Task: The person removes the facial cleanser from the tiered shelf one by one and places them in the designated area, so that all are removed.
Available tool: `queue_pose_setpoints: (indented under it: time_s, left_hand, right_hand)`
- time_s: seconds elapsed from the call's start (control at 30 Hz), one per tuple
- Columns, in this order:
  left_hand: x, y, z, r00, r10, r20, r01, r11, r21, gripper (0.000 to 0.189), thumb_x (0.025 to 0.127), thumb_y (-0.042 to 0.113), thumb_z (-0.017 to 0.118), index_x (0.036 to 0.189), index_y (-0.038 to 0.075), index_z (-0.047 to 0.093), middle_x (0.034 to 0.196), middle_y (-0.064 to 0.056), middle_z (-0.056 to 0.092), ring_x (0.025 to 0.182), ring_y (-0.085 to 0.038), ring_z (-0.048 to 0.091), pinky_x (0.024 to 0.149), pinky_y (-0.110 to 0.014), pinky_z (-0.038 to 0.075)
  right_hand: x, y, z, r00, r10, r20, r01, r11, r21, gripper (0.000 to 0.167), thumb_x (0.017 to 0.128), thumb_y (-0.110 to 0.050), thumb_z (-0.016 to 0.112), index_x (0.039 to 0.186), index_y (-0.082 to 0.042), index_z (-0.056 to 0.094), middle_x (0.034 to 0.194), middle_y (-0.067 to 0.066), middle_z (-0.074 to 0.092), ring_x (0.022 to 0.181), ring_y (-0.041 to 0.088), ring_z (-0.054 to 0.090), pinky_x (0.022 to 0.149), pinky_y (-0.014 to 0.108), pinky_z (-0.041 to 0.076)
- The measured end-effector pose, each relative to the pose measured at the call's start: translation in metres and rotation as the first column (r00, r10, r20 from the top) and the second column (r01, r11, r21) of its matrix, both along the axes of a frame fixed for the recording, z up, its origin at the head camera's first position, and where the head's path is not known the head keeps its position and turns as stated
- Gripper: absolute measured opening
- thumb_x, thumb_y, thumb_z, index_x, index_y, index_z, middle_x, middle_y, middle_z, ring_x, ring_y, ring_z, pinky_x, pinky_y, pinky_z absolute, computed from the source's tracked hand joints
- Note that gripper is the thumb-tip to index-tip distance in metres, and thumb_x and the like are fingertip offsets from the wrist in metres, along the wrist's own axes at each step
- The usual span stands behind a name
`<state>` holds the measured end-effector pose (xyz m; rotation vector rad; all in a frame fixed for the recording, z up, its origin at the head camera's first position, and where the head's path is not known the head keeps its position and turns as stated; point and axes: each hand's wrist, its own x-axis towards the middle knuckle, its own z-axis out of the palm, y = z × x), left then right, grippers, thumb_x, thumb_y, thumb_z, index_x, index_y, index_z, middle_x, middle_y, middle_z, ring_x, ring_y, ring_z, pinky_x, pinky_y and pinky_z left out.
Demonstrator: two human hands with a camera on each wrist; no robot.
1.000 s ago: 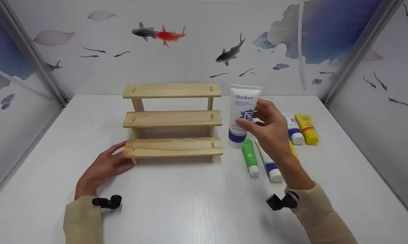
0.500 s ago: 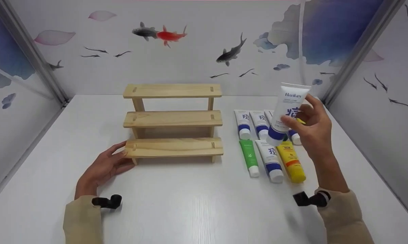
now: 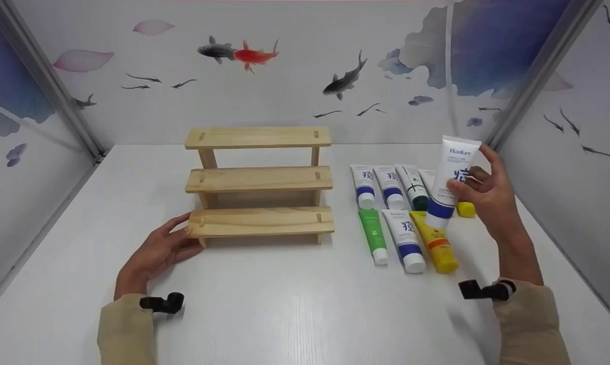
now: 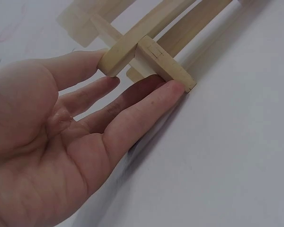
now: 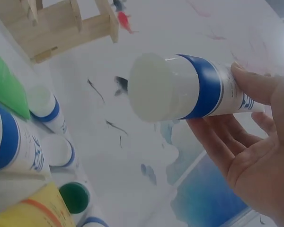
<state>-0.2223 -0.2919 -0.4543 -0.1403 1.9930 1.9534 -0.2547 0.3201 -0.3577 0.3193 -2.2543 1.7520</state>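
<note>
My right hand (image 3: 497, 208) holds a white squeeze tube (image 3: 457, 159) with a blue band, thumb on its front and fingers behind. The tube leans cap-down above the right end of the laid-out tubes; its cap (image 5: 151, 87) faces the camera in the right wrist view. A three-tier wooden display shelf (image 3: 259, 221) stands left of centre. At its lowest tier, my left hand (image 3: 155, 253) rests at the left end. In the left wrist view, fairly straight fingers (image 4: 146, 109) touch the plank end and the leg.
Right of the shelf lie two rows of tubes. The front row has a green tube (image 3: 371, 230), a white-and-blue tube (image 3: 401, 230) and a yellow tube (image 3: 441, 248). Several more, including a white tube with a green cap (image 3: 412, 182), lie behind. Printed walls (image 3: 284, 101) enclose the table.
My right hand has carried the white-and-blue tube to the right, from beside the shelf to over the right end of the tubes. My left hand has stayed at the shelf.
</note>
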Motion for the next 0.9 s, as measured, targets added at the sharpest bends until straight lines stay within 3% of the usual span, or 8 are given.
queue_pose_setpoints:
  time_s: [0.17,0.27,0.5,0.63,0.73,0.9]
  left_hand:
    - [0.001,-0.001,-0.002,1.000,-0.009,-0.015,0.009,1.000,-0.001,0.076,0.102,0.036,0.057,0.162,0.018,0.014,0.152,-0.017,0.043,0.116,-0.010,0.063,0.102,-0.029,0.055]
    - [0.001,-0.002,-0.002,1.000,-0.014,-0.019,0.014,1.000,0.016,0.076,0.102,0.035,0.057,0.162,0.017,0.014,0.148,-0.014,0.047,0.116,-0.010,0.063,0.102,-0.029,0.055]
    - [-0.001,-0.001,0.000,1.000,-0.005,0.000,0.005,1.000,-0.002,0.075,0.102,0.037,0.057,0.162,0.020,0.015,0.161,-0.022,0.031,0.119,-0.011,0.062,0.103,-0.030,0.055]
    - [-0.002,0.000,0.001,1.000,-0.003,0.005,0.003,1.000,0.000,0.078,0.101,0.039,0.059,0.162,0.021,0.015,0.162,-0.023,0.028,0.119,-0.012,0.062,0.103,-0.030,0.055]
    - [-0.002,0.000,0.000,1.000,-0.004,0.004,0.004,1.000,-0.002,0.078,0.101,0.039,0.059,0.162,0.020,0.015,0.162,-0.023,0.028,0.120,-0.012,0.062,0.103,-0.030,0.055]
    - [-0.001,-0.001,0.000,1.000,-0.008,0.008,0.008,1.000,-0.011,0.076,0.102,0.037,0.057,0.163,0.021,0.014,0.162,-0.023,0.027,0.120,-0.012,0.062,0.104,-0.030,0.054]
  right_hand:
    - [-0.008,0.022,-0.011,0.998,0.023,0.056,-0.024,0.999,0.022,0.089,0.093,-0.012,0.070,0.159,-0.031,0.014,0.123,-0.013,0.059,0.103,0.001,0.066,0.080,0.016,0.060]
    - [-0.012,0.034,-0.019,0.996,-0.003,0.087,-0.004,0.997,0.083,0.089,0.095,-0.014,0.069,0.160,-0.033,0.011,0.119,-0.016,0.059,0.100,0.001,0.067,0.077,0.017,0.061]
    - [-0.015,0.065,-0.037,0.984,-0.076,0.159,0.040,0.976,0.216,0.088,0.096,-0.023,0.068,0.160,-0.037,0.008,0.118,-0.017,0.054,0.095,-0.001,0.063,0.075,0.018,0.060]
    - [-0.016,0.078,-0.046,0.965,-0.085,0.247,0.014,0.961,0.276,0.089,0.097,-0.032,0.066,0.160,-0.041,0.004,0.137,0.009,0.050,0.096,-0.001,0.059,0.077,0.018,0.059]
    - [-0.017,0.085,-0.055,0.938,-0.072,0.339,-0.039,0.951,0.308,0.091,0.096,-0.038,0.066,0.160,-0.041,0.001,0.150,0.029,0.035,0.098,0.004,0.059,0.080,0.017,0.058]
    - [-0.021,0.090,-0.069,0.886,-0.068,0.459,-0.102,0.937,0.335,0.100,0.093,-0.045,0.068,0.161,-0.037,-0.004,0.156,0.032,0.027,0.112,0.028,0.057,0.084,0.019,0.058]
